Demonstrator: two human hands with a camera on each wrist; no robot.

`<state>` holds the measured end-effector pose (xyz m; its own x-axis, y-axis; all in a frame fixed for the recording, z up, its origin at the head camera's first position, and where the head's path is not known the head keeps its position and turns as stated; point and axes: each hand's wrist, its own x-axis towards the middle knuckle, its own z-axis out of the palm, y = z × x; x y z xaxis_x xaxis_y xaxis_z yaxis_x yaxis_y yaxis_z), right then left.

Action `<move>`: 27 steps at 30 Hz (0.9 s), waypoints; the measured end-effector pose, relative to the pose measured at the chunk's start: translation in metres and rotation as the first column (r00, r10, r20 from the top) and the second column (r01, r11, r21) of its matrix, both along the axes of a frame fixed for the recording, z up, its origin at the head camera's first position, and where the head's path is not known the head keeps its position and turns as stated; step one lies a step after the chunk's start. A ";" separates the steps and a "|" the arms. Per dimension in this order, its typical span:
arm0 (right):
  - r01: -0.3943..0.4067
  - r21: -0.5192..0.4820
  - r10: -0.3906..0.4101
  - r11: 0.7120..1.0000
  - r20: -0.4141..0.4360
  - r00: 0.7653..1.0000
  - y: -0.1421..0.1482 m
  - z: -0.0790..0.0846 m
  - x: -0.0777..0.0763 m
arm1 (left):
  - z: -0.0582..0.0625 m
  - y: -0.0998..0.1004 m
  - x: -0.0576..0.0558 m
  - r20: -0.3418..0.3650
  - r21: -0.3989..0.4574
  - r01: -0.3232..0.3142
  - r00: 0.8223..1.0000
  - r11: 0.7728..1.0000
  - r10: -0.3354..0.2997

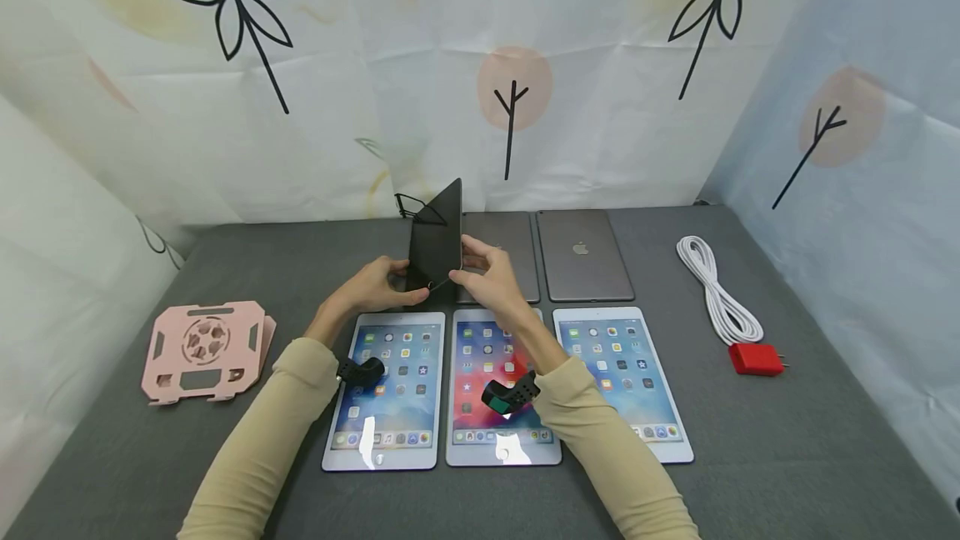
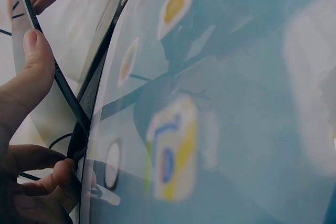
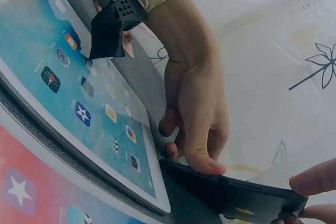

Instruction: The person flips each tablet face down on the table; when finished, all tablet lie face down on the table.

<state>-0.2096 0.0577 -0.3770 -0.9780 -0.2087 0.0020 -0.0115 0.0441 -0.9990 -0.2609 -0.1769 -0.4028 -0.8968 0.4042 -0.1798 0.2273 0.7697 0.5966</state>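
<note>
Both hands hold a thin dark tablet [image 1: 437,236] by its near edge, behind the row of lit tablets. It stands tilted up, one face toward the left. My left hand [image 1: 377,284] pinches the left part of that edge; its thumb lies along the speaker holes in the right wrist view. On the other side, my right hand [image 1: 491,275] grips the corner between thumb and fingers. A short dark strand shows near the right fingertips. Just in front lie the left white tablet [image 1: 393,390] and the middle white tablet [image 1: 472,365], screens up.
A third white tablet [image 1: 618,373] lies at the right. Behind it, a grey tablet [image 1: 585,261] rests back up beside another grey tablet [image 1: 510,232]. A pink slotted stand [image 1: 204,348] sits left; a coiled white cable [image 1: 716,290] and red plug [image 1: 756,359] lie right.
</note>
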 end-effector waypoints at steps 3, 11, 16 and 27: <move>0.005 -0.007 -0.005 1.000 -0.007 1.000 0.002 0.001 0.001 | 0.000 0.003 -0.001 0.008 0.006 0.021 1.000 1.000 -0.021; 0.008 -0.028 -0.010 1.000 -0.051 0.999 0.006 0.004 0.002 | 0.005 0.012 0.000 0.028 0.041 0.057 0.998 0.998 -0.058; 0.010 -0.016 -0.011 1.000 -0.064 0.998 0.007 0.005 0.003 | 0.005 0.016 0.002 0.040 0.094 0.068 0.997 0.993 -0.072; 0.023 0.031 -0.020 0.999 -0.108 0.994 0.006 0.011 0.005 | 0.002 0.027 0.003 0.060 0.119 0.075 0.995 0.990 -0.083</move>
<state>-0.2049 0.0636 -0.3659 -0.9767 -0.1891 0.1014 -0.1178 0.0774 -0.9900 -0.2574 -0.1502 -0.4010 -0.8492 0.4949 -0.1843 0.2423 0.6752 0.6967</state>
